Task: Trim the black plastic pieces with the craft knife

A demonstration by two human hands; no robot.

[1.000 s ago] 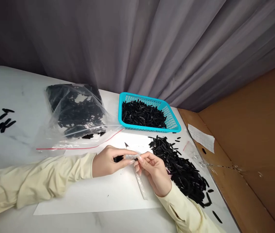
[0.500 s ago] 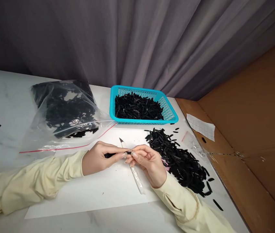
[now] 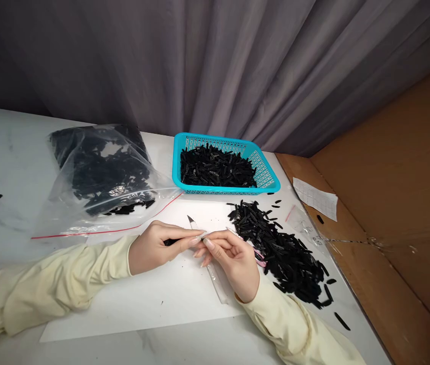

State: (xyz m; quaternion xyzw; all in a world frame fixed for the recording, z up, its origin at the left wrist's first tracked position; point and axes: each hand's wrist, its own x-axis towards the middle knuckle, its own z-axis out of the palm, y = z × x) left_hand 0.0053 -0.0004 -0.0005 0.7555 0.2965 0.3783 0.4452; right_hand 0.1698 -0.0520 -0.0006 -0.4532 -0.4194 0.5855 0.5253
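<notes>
so both hands meet mid-sheet: left hand (image 3: 154, 248) is pinched on a small black strip (image 3: 169, 242) lying left-right, right hand (image 3: 233, 258) grips the clear-handled knife (image 3: 215, 274), blade tip (image 3: 191, 220) poking away, big loose pile (image 3: 283, 253) just right of the right hand

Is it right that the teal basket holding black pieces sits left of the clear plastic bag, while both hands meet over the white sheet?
Not quite. In the head view the teal basket sits right of the clear plastic bag. The rest holds: left hand and right hand meet over the white sheet.
</notes>
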